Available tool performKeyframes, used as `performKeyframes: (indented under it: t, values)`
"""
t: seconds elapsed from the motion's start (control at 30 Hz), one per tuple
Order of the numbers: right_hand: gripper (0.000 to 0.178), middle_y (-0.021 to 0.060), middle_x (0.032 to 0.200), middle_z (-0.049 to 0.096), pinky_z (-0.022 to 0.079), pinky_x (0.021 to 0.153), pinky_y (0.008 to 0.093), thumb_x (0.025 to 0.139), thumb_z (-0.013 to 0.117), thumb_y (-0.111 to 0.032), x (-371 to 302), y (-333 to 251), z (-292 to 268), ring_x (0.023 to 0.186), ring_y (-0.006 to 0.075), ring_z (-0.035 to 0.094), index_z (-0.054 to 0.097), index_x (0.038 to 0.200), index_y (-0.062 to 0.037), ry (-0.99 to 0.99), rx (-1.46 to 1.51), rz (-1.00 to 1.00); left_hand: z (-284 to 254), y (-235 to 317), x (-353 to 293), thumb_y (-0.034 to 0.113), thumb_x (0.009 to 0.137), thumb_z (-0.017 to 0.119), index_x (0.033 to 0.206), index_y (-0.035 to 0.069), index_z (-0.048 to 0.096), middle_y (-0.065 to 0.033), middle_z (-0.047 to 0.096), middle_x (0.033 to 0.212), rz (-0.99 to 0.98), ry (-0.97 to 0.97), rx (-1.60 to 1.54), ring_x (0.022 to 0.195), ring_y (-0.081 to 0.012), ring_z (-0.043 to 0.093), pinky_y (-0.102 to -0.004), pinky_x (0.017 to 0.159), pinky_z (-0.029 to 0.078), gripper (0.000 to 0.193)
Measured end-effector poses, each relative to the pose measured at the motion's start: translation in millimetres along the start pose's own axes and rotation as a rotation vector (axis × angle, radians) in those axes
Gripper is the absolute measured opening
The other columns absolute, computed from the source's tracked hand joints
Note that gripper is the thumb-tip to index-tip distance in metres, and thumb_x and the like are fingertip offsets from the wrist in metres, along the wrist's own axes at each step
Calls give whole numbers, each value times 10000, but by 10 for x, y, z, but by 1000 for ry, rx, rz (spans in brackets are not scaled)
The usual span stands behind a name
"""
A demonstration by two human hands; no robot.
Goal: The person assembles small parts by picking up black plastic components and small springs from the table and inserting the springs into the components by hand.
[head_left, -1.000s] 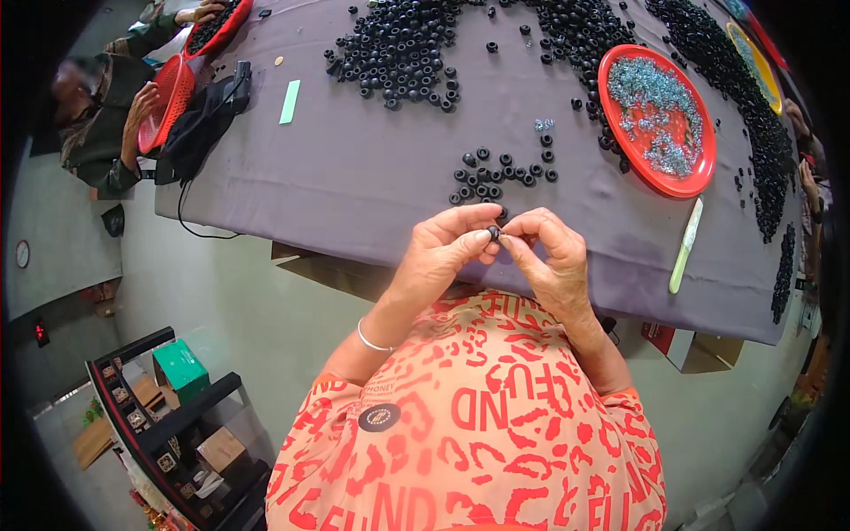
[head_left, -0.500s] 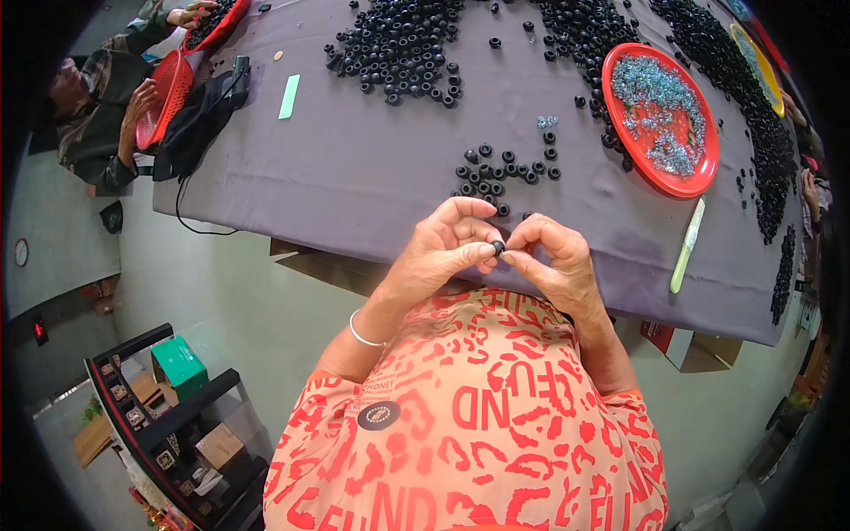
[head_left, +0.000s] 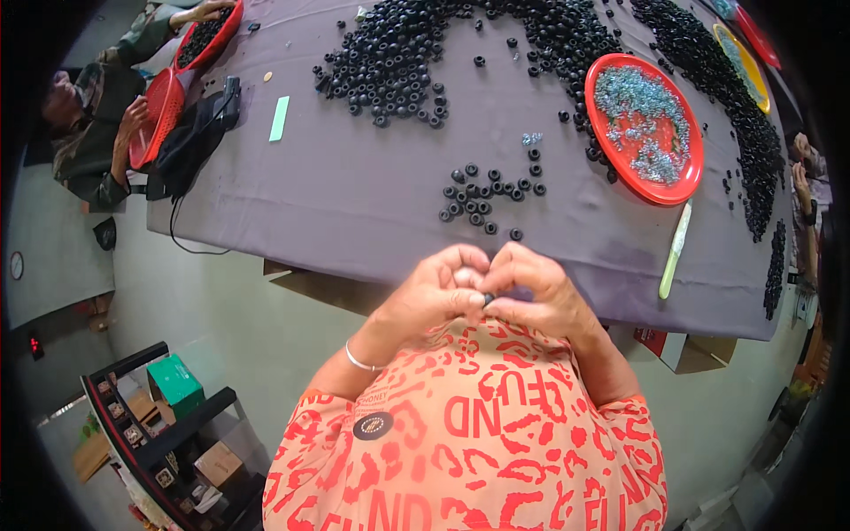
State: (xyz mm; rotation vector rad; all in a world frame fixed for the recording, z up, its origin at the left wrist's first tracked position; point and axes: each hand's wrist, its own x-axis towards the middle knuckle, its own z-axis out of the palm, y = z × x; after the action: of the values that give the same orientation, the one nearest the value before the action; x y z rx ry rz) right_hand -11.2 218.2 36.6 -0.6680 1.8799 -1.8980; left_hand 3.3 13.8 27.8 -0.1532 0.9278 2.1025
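My left hand (head_left: 436, 290) and my right hand (head_left: 538, 290) meet just off the near table edge, in front of my shirt. Fingertips of both pinch one small black round piece (head_left: 488, 299), mostly hidden by the thumbs. Beyond them on the cloth lies a loose group of black round pieces with holes (head_left: 478, 193). A little cluster of tiny blue-silver parts (head_left: 531, 139) sits at its far end.
A red plate (head_left: 599, 146) of tiny blue-silver parts stands right, with a green-handled knife (head_left: 675, 257) nearby. Black pieces (head_left: 390, 62) are heaped at the back. A pale green strip (head_left: 279, 119) lies left. Another person's hands are at red baskets (head_left: 164, 115).
Both hands have come down toward my body, still together on the black piece. The view has shifted slightly, and the loose group of pieces now shows fully beyond my hands.
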Motion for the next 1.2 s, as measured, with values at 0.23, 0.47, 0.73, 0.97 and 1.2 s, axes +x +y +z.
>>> performKeyframes:
  t: [0.23,0.47,0.73,0.97,1.2]
  values:
    - [197,52,744,551,403,626,335,685,749,-64,-67,-12,53,673,209,519,631,841,-38,-130,-136,-335,48,48,-164,50,806,682,926,-43,629,-73,644,753,-284,-38,109,645,-115,613,-233,593,517,160]
    - [203,57,741,546,413,621,333,669,727,-37,-29,-28,97,681,220,527,629,846,-31,-91,-183,-327,-113,-27,-131,86,813,685,905,-35,632,-83,647,728,-298,-122,51,632,-124,618,-234,571,509,161]
    - [160,78,781,582,460,599,286,717,666,46,167,164,-284,696,178,569,614,859,-8,371,-537,-146,-206,-65,-48,64,858,594,923,-38,604,-152,606,790,-84,-31,-173,592,-186,620,-293,551,550,121]
    - [132,113,859,541,467,612,309,776,603,65,526,282,-510,693,214,564,592,892,2,568,-792,-88,-301,-22,-9,103,888,575,935,-21,596,-146,605,815,51,49,-259,618,-172,611,-280,572,535,134]
    - [194,130,994,572,468,782,357,803,578,-6,1211,301,-925,911,277,569,607,995,-9,565,-941,-93,-367,91,38,94,898,562,953,-24,585,-139,609,820,138,36,-289,622,-170,616,-282,582,539,132]
